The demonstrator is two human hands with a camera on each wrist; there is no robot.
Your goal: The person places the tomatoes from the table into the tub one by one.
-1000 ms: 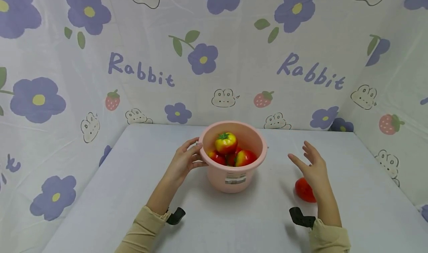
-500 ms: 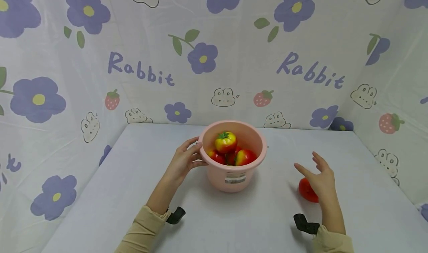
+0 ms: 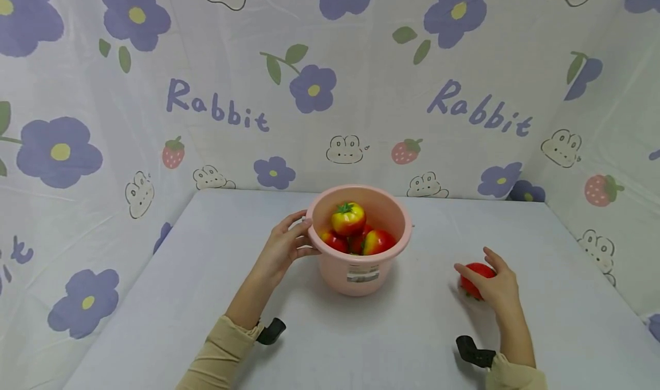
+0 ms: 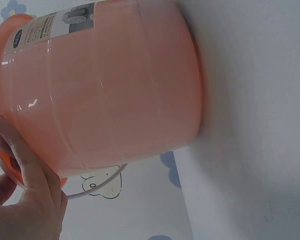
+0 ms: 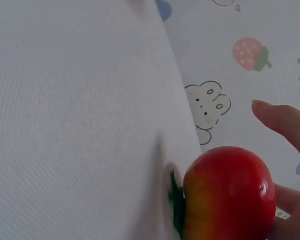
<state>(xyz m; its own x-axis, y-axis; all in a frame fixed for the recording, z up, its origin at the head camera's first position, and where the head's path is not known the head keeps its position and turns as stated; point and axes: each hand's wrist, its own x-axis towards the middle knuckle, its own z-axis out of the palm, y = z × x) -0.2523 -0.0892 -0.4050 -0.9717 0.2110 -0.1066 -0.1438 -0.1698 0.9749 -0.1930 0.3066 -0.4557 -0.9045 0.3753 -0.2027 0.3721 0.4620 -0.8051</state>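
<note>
A pink bucket [image 3: 361, 278] stands upright on the table with several red and yellow tomatoes [image 3: 349, 219] in it. My left hand [image 3: 281, 247] grips the bucket's rim at its left side, also visible in the left wrist view. To the right of the bucket, a single tomato [image 3: 470, 287] lies on the table, its green leaves turned down toward the table. Around it my right hand [image 3: 497, 287] has its thumb and fingers spread. In the right wrist view a gap shows between thumb and tomato [image 5: 230, 195]; other fingers, partly hidden, lie close behind the fruit.
The white table [image 3: 392, 344] reaches back to a cloth wall [image 3: 381, 109] printed with flowers, rabbits and strawberries. Cloth walls also rise at both sides. The bucket's thin handle [image 4: 97, 187] hangs at its side.
My right hand has moved down and slightly right, over the loose tomato. That tomato has tilted, so its green leaves now show. The left hand and bucket stay in place.
</note>
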